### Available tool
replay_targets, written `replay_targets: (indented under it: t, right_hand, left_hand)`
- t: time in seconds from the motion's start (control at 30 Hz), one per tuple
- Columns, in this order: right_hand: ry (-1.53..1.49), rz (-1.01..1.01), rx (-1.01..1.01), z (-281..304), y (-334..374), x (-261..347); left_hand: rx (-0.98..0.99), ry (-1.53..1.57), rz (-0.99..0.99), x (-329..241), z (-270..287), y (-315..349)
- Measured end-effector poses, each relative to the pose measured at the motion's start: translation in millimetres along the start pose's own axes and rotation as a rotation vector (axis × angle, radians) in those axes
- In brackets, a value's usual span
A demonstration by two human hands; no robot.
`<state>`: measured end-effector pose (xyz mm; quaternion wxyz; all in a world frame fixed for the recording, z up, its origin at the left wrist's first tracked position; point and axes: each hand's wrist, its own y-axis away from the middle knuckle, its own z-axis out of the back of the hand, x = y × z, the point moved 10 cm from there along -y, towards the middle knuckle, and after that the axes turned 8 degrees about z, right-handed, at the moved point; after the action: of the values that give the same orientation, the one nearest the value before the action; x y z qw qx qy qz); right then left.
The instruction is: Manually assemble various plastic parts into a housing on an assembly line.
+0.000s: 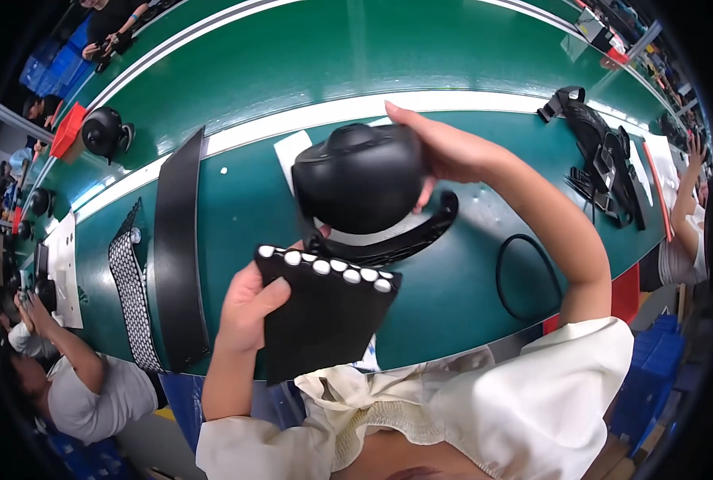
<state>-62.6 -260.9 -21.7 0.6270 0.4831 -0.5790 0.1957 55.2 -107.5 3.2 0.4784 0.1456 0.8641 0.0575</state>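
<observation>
table [452, 340]: it was green and shiny, with a white border [468, 101] along its far side.
long black panel [180, 256]: it lay flat at the left side of the table.
strap bundle [592, 132]: it lay at the far right, with buckles [610, 160].
black shell [356, 180]: it was round and smooth, over the middle of the table; if it touched the table, i could not tell.
spotted strip [132, 296]: it lay left of the panel, and its surface was black and white.
black sheet [324, 320]: it was flat and tilted, on the person's side of the shell.
curved black band [408, 244]: it was just under the shell.
right hand [448, 152]: it was spread wide around the right side of the shell and held it.
left hand [248, 308]: it was pressed narrow on the black sheet and held it, with the thumb [272, 296] on the front face.
white dots [321, 266]: they stood along the upper edge of the black sheet.
</observation>
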Motion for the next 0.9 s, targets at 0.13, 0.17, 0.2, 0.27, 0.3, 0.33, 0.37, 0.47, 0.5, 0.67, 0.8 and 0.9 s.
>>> replay_targets:
  t: [0.13,0.17,0.2,0.27,0.3,0.33,0.37,0.47,0.5,0.67,0.8,0.9]
  right_hand:
    - [0.190,0.122,-0.125,3,6,17]
    - [0.186,0.122,-0.119,1,8,20]
    - [0.360,0.120,-0.199,9,11,24]
    - [0.694,0.145,-0.359,26,16,36]
    - [0.901,0.165,-0.420,34,21,49]
    - [1.107,0.185,-0.481,40,31,65]
    - [1.142,0.260,-0.493,39,40,81]
    - [0.932,0.074,-0.306,23,58,79]
    - [0.983,0.075,-0.157,7,56,74]
    - [1.040,0.117,0.068,-21,42,63]
    - [1.722,0.468,-0.375,-36,61,100]
    - [1.369,0.771,-0.746,-57,104,136]
  left_hand:
    - [-0.024,0.099,-0.042,-4,-3,-2]
    - [-0.044,0.087,-0.082,-10,-4,0]
    - [-0.071,0.058,-0.091,-14,-6,0]
    - [-0.123,-0.055,-0.046,-13,0,1]
    - [-0.173,-0.103,-0.039,-15,0,-2]
    - [-0.176,-0.105,-0.039,-16,0,-2]
    - [-0.204,-0.120,-0.046,-19,3,0]
    - [-0.257,-0.160,-0.118,-31,1,13]
    - [-0.236,-0.182,-0.133,-31,-2,17]
    - [-0.180,-0.293,-0.212,-27,-28,1]
    - [-0.169,-0.407,-0.318,-26,-26,2]
    - [-0.158,-0.404,-0.386,-28,-20,7]
